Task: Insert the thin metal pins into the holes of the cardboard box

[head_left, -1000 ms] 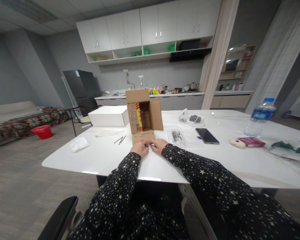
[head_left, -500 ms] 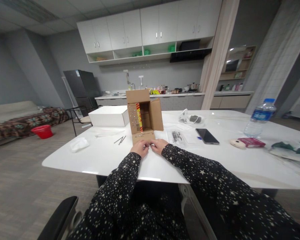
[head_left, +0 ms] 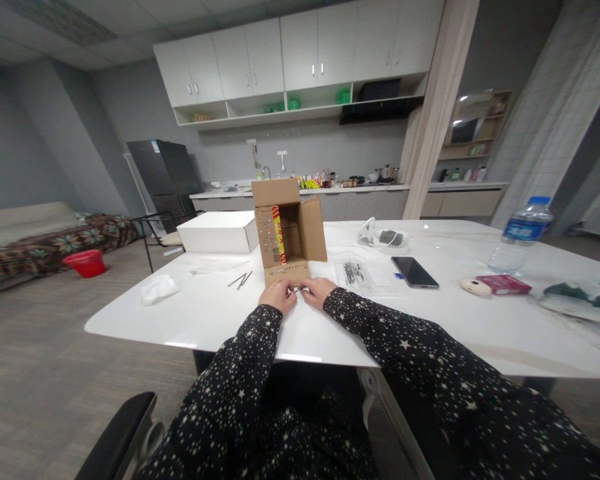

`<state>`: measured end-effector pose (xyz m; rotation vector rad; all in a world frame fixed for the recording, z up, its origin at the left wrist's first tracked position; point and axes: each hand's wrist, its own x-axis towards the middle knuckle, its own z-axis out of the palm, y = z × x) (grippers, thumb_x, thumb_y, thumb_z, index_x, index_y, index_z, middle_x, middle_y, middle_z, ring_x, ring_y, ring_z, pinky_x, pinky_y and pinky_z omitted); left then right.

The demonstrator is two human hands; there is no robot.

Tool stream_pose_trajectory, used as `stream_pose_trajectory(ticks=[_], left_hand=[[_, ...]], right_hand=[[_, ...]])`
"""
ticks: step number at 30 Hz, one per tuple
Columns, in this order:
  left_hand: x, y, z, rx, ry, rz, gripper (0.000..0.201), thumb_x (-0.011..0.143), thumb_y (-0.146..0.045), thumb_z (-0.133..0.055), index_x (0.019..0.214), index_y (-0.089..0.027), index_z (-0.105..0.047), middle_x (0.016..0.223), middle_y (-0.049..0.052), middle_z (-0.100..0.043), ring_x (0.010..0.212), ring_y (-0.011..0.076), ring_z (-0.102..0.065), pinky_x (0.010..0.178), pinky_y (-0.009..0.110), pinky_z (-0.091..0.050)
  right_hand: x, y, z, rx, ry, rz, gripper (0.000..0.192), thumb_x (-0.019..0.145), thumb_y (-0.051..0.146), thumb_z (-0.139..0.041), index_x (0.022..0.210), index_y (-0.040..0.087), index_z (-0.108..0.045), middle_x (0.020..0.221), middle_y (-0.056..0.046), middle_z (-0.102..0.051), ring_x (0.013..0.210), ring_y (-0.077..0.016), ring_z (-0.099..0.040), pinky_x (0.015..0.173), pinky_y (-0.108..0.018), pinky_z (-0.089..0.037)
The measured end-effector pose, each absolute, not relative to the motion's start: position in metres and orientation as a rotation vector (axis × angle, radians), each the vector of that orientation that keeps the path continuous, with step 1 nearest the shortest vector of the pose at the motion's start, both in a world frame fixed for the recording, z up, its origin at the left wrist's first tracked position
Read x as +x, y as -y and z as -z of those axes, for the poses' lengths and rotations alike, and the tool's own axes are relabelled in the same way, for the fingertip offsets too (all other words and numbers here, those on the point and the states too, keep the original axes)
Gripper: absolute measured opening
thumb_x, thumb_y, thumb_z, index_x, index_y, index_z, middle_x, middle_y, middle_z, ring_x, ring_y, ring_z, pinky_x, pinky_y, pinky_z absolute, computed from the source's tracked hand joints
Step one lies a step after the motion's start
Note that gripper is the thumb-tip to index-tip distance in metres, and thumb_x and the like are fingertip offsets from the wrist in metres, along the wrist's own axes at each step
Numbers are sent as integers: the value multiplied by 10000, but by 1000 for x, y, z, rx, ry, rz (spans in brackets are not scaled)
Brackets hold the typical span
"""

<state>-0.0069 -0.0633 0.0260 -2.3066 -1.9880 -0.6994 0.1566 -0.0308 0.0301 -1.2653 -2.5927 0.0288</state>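
Note:
My left hand (head_left: 279, 296) and my right hand (head_left: 318, 292) rest close together at the table's near side, in front of an open cardboard box (head_left: 266, 233). Fingertips of both hands are bent and drawn together, nearly meeting at the near edge of the box's lowered flap (head_left: 271, 276). Whatever is between them is too small to make out. Tiny shiny pieces (head_left: 289, 269) lie in a row on that flap, and more dot the box's left flap beside a red and yellow strip. Left of my left hand lie thin metal tools (head_left: 244, 279).
A clear case of small dark metal parts (head_left: 355, 275) and a phone (head_left: 414, 272) lie to the right. Farther right stand a water bottle (head_left: 524, 231) and a maroon box (head_left: 510, 285). A white box (head_left: 217, 233) and crumpled tissue (head_left: 159, 289) are at left.
My left hand's fingers have shifted slightly at the flap's near edge. The right hand, the box and the other things have stayed in place.

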Motion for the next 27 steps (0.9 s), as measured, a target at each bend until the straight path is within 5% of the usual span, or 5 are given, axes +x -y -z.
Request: stream_pose_trajectory(ticks=[27], left_hand=[[-7,59,-22,-2300,2011,578,209,869,-303,-456,895,-164,-611,943,99,-652,922,211,-610,811,302,-454]], right_hand=[[157,32,-32,-1278,2589,-30,312,891,284,-417,1129,233,-612,1009,-55,-690,912,-190,-619,778,-265,-403]])
